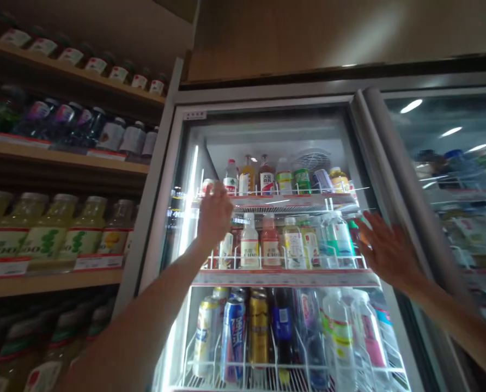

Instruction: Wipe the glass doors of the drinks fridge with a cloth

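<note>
My left hand (216, 213) is raised to the upper left of a lit drinks cooler (292, 279), back towards me. Its fingers are curled and slightly blurred, right beside a small white-and-red container (207, 186) at the top shelf's left end. The fingertips are partly hidden, so I cannot tell whether they grip it. Level with the middle shelf, my right hand (384, 247) has its fingers spread and holds nothing. It is near a clear bottle with a green label (340, 239). Between my hands stand a white bottle (249, 242) and a pink bottle (270, 242).
Cans and bottles, including a gold can (259, 326), fill the lower shelf behind white wire rails. Left of the cooler, wooden shelves (50, 282) carry rows of bottles. A thick grey upright (394, 158) separates this cooler from another stocked glass-fronted section (467, 218).
</note>
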`<action>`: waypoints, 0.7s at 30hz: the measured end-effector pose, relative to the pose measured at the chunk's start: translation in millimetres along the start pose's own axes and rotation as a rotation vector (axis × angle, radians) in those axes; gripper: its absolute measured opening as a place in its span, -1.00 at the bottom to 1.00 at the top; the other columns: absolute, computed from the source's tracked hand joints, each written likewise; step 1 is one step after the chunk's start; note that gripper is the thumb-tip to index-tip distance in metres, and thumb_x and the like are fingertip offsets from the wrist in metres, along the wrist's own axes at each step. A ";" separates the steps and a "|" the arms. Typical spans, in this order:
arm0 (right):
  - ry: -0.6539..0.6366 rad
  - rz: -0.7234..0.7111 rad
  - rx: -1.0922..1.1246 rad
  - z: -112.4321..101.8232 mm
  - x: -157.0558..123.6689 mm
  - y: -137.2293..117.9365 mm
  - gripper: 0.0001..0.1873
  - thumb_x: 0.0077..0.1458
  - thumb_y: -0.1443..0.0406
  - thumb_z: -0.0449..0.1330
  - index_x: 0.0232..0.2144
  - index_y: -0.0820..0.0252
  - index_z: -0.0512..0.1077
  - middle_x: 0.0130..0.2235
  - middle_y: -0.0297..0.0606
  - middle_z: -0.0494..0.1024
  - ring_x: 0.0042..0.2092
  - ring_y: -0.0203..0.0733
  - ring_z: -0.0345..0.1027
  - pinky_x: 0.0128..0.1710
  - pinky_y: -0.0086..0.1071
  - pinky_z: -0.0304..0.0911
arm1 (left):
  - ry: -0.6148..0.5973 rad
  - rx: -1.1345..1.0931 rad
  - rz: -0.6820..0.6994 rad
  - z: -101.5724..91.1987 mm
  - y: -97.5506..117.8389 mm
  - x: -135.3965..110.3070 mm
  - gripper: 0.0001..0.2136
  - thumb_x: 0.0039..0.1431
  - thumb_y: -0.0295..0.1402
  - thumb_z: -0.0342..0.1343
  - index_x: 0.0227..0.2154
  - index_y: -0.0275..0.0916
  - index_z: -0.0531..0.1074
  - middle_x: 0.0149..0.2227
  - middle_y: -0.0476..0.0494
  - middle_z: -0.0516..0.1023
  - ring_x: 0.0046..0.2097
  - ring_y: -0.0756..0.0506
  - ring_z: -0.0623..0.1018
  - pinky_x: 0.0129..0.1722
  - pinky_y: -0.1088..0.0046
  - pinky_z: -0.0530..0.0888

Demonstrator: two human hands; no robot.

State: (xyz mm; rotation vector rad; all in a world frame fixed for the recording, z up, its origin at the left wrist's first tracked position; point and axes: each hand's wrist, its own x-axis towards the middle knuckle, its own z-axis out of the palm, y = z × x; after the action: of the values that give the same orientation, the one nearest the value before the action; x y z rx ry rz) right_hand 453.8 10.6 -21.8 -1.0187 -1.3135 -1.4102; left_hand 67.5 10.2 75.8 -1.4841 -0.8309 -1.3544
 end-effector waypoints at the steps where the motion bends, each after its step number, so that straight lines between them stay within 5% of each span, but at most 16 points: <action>1: 0.007 -0.014 0.007 -1.4 -1.7 5.2 -0.51 0.24 0.15 -0.16 0.14 0.20 0.19 0.22 -0.02 0.19 0.24 0.11 0.05 0.12 0.08 0.07 | 0.067 0.022 -0.111 -3.3 -8.7 8.0 -0.57 0.24 -0.41 -0.28 0.15 -0.40 0.12 0.21 -0.36 0.21 0.28 -0.21 0.12 0.25 -0.01 0.01; 4: 0.066 0.015 0.048 -1.5 -6.1 12.3 -0.51 0.24 0.15 -0.15 0.16 0.18 0.17 0.22 -0.01 0.19 0.23 0.13 0.05 0.11 0.10 0.08 | 0.214 0.023 -0.306 9.6 24.1 14.0 -0.51 0.22 -0.44 -0.28 0.20 -0.54 -0.04 0.21 -0.54 0.14 0.30 -0.29 0.04 0.21 -0.10 0.06; 6: 0.093 0.012 0.083 0.2 -7.9 12.1 -0.51 0.24 0.17 -0.15 0.17 0.15 0.16 0.22 -0.02 0.20 0.23 0.11 0.06 0.13 0.07 0.06 | 0.164 0.013 -0.186 35.2 80.6 4.3 -0.52 0.23 -0.39 -0.20 0.21 -0.34 0.02 0.23 -0.31 0.17 0.29 -0.16 0.09 0.23 0.15 0.18; 9: 0.114 -0.012 0.126 1.4 -9.2 10.4 -0.53 0.23 0.20 -0.12 0.16 0.14 0.17 0.21 -0.04 0.22 0.25 0.07 0.04 0.17 0.01 0.02 | 0.057 -0.044 0.162 63.7 140.6 -14.1 -0.55 0.23 -0.37 -0.16 0.18 -0.29 0.10 0.27 -0.21 0.11 0.31 -0.15 0.03 0.22 0.21 0.22; 11: 0.106 0.007 0.150 0.8 -9.4 8.9 -0.54 0.22 0.22 -0.09 0.14 0.17 0.19 0.21 -0.04 0.22 0.25 0.07 0.03 0.17 0.03 0.02 | 0.031 -0.026 0.171 62.2 140.4 -20.0 -0.61 0.23 -0.39 -0.16 0.11 -0.26 0.21 0.25 -0.20 0.14 0.31 -0.18 0.04 0.22 0.15 0.20; 14: 0.107 0.064 0.218 -0.6 -9.4 6.7 -0.54 0.20 0.23 -0.06 0.14 0.18 0.20 0.21 -0.04 0.22 0.25 0.09 0.03 0.15 0.11 0.03 | 0.085 0.018 -0.117 49.8 122.5 -19.5 -0.60 0.24 -0.36 -0.18 0.12 -0.30 0.21 0.25 -0.28 0.15 0.31 -0.23 0.03 0.23 0.04 0.16; 16: 0.164 0.088 0.324 -1.8 -9.7 7.1 -0.52 0.20 0.24 -0.07 0.16 0.20 0.18 0.21 -0.02 0.22 0.25 0.05 0.04 0.15 0.09 0.05 | 0.085 0.016 -0.202 52.1 138.3 -21.0 -0.56 0.24 -0.37 -0.19 0.17 -0.33 0.13 0.26 -0.30 0.11 0.31 -0.25 0.00 0.22 0.02 0.17; 21: 0.250 0.121 0.628 -10.4 -12.5 15.8 -0.45 0.22 0.26 -0.12 0.24 0.20 -0.01 0.26 -0.04 0.10 0.28 -0.05 -0.04 0.19 0.02 0.06 | -0.096 -0.098 0.362 79.8 238.9 -38.8 -0.60 0.26 -0.32 -0.17 0.15 -0.15 0.19 0.28 -0.04 0.11 0.32 -0.19 -0.01 0.22 0.12 0.21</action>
State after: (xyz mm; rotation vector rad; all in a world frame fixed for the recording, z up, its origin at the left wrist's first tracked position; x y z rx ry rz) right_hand 472.3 1.4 -31.2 -0.4726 -1.3521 -0.9024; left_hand 309.5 8.0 -4.1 -1.6920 -0.5267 -1.0723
